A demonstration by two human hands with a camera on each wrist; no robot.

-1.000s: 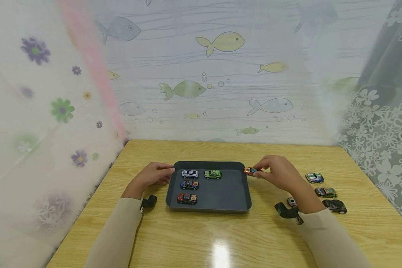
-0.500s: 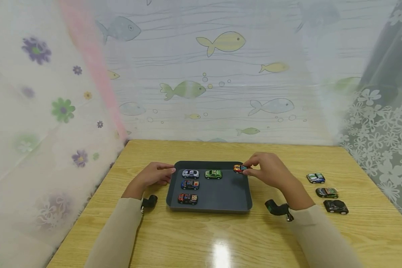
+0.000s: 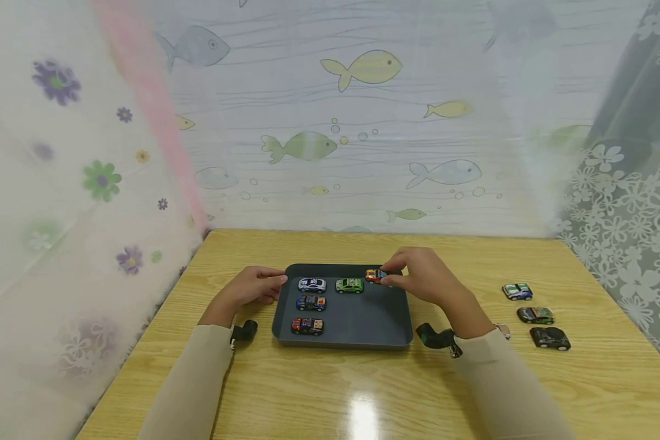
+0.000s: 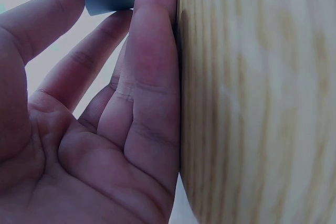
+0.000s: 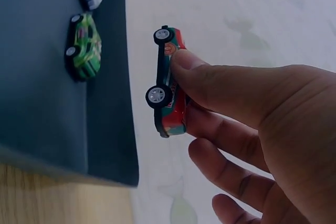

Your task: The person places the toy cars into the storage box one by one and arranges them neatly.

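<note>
Since a second ago, I see the right hand carry the red-orange car from the 2 o'clock rim inward to about 1 o'clock, reading the clock from the middle of the tray in the head view. On my right wrist feed, thumb and fingers pinch that car by its sides, wheels toward the tray floor, and it hangs apart from the green car just beside it at 12. I have the left hand at 10 o'clock, fingers loosely extended, tips touching the tray's edge.

Inside, I count a white car at 10, a blue car at 9 and a red-and-black car at 8. Well outside, toward 3 o'clock on the wooden table, stand a white-and-green car, a black-and-green car and a black car; the right sleeve partly hides another car.
</note>
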